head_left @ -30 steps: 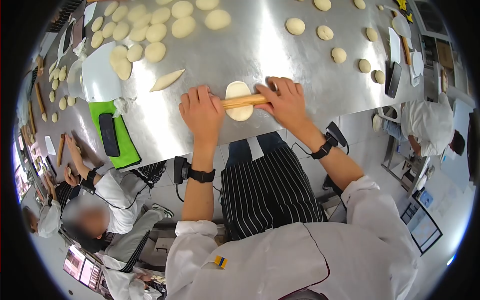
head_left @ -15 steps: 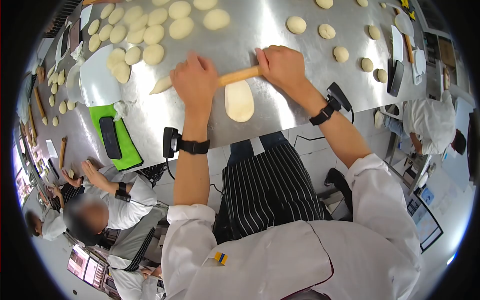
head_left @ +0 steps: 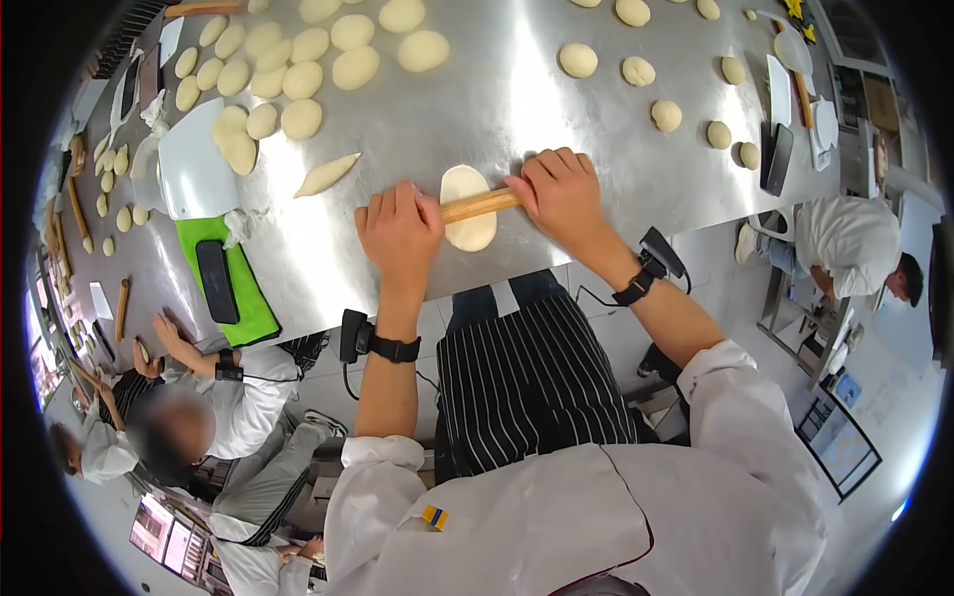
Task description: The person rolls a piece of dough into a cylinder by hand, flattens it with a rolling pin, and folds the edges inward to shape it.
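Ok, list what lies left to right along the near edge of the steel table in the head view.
Green mat with a black phone on it → left hand → dough piece under the rolling pin → right hand.

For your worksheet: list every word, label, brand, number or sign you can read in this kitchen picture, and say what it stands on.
None can be read.
Blue and yellow patch on the white jacket: no legible text.
Black phone on the green mat: screen dark.
Papers at the table's far end: too small.

Pale cream dough (head_left: 468,208), tan wooden rolling pin (head_left: 480,206), black-and-white striped apron (head_left: 532,382), green mat (head_left: 226,270)
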A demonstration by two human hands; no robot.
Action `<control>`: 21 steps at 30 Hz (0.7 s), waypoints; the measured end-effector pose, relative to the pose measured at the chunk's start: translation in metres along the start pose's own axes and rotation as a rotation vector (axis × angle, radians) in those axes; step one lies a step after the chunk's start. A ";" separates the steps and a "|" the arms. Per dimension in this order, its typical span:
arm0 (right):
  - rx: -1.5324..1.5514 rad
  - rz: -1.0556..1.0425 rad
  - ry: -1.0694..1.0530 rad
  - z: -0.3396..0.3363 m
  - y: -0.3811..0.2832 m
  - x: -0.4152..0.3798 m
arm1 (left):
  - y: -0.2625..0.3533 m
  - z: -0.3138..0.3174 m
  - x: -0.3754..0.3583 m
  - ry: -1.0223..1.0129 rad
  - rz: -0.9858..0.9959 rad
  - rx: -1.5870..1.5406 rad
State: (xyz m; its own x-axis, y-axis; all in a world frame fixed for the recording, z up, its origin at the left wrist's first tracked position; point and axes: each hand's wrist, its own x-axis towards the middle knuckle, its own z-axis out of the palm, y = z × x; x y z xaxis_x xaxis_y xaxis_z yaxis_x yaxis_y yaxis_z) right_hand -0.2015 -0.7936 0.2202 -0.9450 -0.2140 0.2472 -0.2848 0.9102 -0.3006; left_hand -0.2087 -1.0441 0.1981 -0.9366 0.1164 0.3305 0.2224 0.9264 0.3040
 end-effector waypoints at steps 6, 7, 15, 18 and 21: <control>-0.145 -0.060 0.092 -0.003 -0.013 -0.014 | 0.007 -0.001 -0.004 0.008 -0.146 0.072; -0.149 -0.053 0.104 -0.002 -0.013 -0.013 | 0.009 -0.002 0.002 0.006 -0.147 0.071; -0.053 0.006 -0.148 0.014 0.026 0.039 | 0.010 0.005 0.049 -0.084 -0.233 0.195; -0.069 -0.106 0.101 0.030 0.036 0.054 | 0.005 0.016 0.069 -0.033 -0.248 0.203; -0.048 -0.150 0.322 0.034 0.038 0.069 | 0.004 0.017 0.090 0.001 -0.222 0.155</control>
State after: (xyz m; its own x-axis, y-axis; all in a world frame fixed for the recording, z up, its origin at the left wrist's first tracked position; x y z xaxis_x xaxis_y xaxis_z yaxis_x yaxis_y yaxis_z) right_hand -0.2835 -0.7861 0.1942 -0.7919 -0.2314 0.5651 -0.4017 0.8944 -0.1968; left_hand -0.2970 -1.0234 0.2139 -0.9577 -0.0958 0.2715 -0.0325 0.9729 0.2288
